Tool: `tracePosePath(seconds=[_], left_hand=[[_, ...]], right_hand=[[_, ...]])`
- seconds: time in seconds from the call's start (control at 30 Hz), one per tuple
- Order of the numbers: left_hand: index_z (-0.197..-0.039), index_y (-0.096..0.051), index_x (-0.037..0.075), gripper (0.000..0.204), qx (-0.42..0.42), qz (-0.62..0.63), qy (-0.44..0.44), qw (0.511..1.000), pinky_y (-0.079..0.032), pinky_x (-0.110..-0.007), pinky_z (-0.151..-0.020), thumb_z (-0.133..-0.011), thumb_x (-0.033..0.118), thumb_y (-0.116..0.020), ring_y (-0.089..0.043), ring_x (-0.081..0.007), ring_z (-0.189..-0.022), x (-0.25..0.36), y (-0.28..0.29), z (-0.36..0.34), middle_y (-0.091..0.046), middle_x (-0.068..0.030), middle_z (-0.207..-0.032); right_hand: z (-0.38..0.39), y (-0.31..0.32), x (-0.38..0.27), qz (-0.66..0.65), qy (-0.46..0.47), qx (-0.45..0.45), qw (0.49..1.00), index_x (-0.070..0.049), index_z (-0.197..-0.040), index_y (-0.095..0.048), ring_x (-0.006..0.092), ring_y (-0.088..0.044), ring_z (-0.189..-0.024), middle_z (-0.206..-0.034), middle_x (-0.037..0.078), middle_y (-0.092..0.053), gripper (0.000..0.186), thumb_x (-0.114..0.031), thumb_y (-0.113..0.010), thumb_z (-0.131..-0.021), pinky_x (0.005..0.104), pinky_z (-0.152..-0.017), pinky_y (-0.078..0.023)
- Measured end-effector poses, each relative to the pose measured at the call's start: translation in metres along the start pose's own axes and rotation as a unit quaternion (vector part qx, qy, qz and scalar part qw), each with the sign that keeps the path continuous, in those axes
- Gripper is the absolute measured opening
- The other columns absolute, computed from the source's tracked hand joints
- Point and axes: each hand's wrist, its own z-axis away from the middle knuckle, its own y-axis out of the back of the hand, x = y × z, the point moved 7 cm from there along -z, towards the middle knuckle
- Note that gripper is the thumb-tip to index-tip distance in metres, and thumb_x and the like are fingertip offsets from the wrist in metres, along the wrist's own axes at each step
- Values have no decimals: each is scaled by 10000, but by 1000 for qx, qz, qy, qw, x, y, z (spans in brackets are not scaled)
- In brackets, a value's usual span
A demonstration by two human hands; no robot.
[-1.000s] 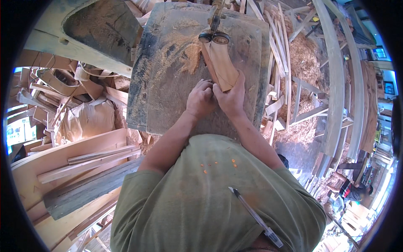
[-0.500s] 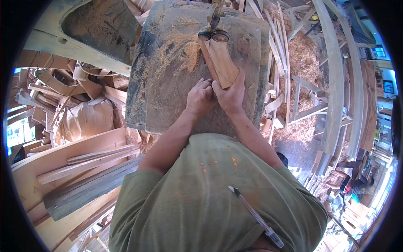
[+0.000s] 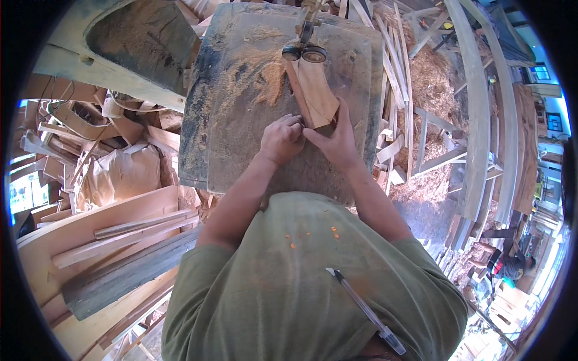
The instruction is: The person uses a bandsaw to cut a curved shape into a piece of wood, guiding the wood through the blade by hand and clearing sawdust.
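free: tabletop (image 3: pixel 232 135) beyond left hand (image 3: pixel 282 139) | obstacle: black wheels (image 3: pixel 314 55) at wood block's (image 3: pixel 315 93) far end

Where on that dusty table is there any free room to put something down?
Two patches look free but dusty: the near-left part of the table, left of the left hand, and the strip between the wooden block and the table's right edge. It's crowded around the rollers, the wooden block and the right hand; sawdust lies left of the wooden block.

Sawdust (image 3: pixel 272 81) across the table's (image 3: pixel 238 156) far left; right of centre, the wood block (image 3: pixel 318 99), far end at the rollers (image 3: pixel 313 55)! Right hand (image 3: pixel 338 141) at its near end, left hand (image 3: pixel 281 139) to its left, boards (image 3: pixel 129 240) beyond the near-left corner!
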Motion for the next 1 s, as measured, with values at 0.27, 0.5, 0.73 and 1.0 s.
tracePosePath(seconds=[0.27,0.5,0.73,1.0], left_hand=[[-778,-653,54,141,-8,4,17,1000,-617,-411,-799,-838,150,-738,-735,-304,-938,-5,-3,2,-748,-108,-1028],[-814,-645,25,138,13,58,46,997,-611,-418,-757,-835,124,-737,-729,-338,-934,-1,4,1,-721,-136,-1053],[-834,-628,-5,186,47,61,29,997,-612,-424,-745,-800,82,-788,-730,-377,-901,1,11,0,-717,-184,-1042],[-781,-569,-11,246,54,98,13,994,-603,-431,-713,-794,62,-803,-729,-395,-862,3,17,-2,-714,-194,-1000]], right_hand=[[0,0,5,-23,25,-23,999,64,-1546,-297,292,-578,-1334,-1434,188,-553,940,-63,-879,-819,409,-1102,-491],[6,2,20,24,30,19,999,40,-1556,-305,280,-584,-1327,-1426,184,-564,964,-101,-895,-807,406,-1107,-487],[2,2,10,-3,37,12,999,15,-1551,-366,229,-566,-1346,-1435,146,-589,903,-94,-878,-816,371,-1136,-444],[1,2,10,-27,19,-33,999,-15,-1535,-437,168,-560,-1329,-1388,98,-638,832,-15,-843,-809,351,-1132,-436]])
